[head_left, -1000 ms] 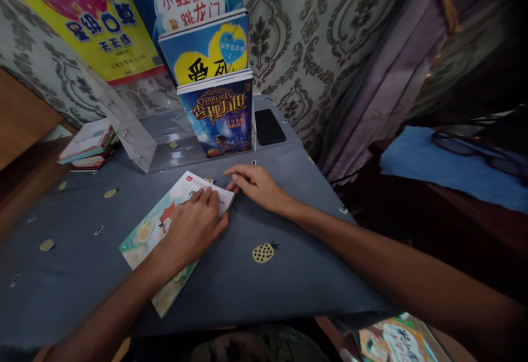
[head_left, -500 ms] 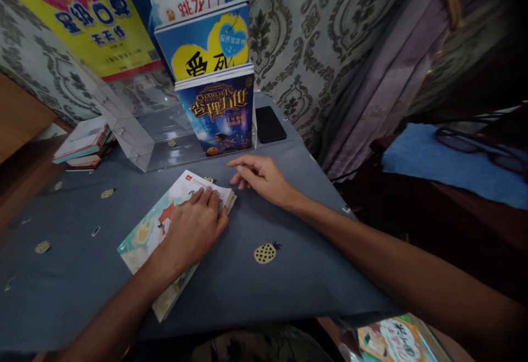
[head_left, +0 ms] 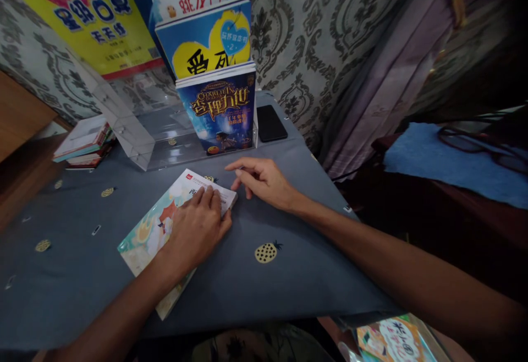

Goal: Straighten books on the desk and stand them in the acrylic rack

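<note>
A paperback book with a pale green and white illustrated cover lies closed and slanted on the blue-grey tablecloth. My left hand rests flat across its upper right part, fingers together, thumb by the right edge; it covers part of the title and picture. Just beyond the book's top right corner, my right hand hovers or rests lightly, I cannot tell which. Its index finger reaches left, the other fingers are loosely bent, and nothing shows in them.
A clear acrylic stand holds several upright books, a dark blue one in front. Beside it lies a black phone. A small book stack sits at the far left. Glasses lie on blue cloth at right; another book is below the table edge.
The page edges at the book's right side show less, and its cover looks flatter under my left hand. My right hand's lower fingers have loosened slightly. The stand and its books stay put.
</note>
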The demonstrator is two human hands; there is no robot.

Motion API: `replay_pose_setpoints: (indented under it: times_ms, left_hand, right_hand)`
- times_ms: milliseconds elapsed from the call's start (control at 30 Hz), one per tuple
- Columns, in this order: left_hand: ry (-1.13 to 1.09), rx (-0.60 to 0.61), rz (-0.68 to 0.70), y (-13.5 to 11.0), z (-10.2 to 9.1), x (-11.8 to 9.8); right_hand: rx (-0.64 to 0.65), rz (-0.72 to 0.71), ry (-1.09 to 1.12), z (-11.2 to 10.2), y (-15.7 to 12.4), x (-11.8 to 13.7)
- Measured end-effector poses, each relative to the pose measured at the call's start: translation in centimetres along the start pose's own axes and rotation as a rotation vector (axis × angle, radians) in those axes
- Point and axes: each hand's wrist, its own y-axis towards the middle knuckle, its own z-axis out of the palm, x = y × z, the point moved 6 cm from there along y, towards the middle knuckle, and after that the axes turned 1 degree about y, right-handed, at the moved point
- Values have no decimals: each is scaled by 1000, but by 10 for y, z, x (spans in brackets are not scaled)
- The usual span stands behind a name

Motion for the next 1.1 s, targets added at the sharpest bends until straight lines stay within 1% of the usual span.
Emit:
replay_pose_setpoints:
  times_ms: [167,367,467,567,633,700,800,900,1000,1100]
  left_hand:
    - [1,-24,-2,-2,4,0]
    - [23,-34,14,-4,10,0]
    - [18,-49,32,-5,10,-1]
    - [-23,-56,30,-4,5,4]
    - [-77,-43,33,-3,3,12]
    - [-119,-31,4,-1,1,25]
    - [-119,-7,-135,-3,0,53]
    - [-107,70,-265,-8,1,76]
    - [-103,120,-314,-12,1,87]
    - [-90,134,-323,-13,1,90]
  right_hand:
    - [71,-54,-210,3,-3,5]
    - [137,-117,-353,7,-4,6]
    - [164,-164,-422,10,-4,7]
    - [193,-168,-471,13,-6,9]
    - [223,-149,-513,15,-8,11]
    - [239,-134,-571,18,-11,15]
    - [263,-92,-712,25,-16,21]
    - [318,-47,-865,36,-22,25]
    - [337,-62,-923,45,-25,28]
    - [345,-85,-921,49,-24,25]
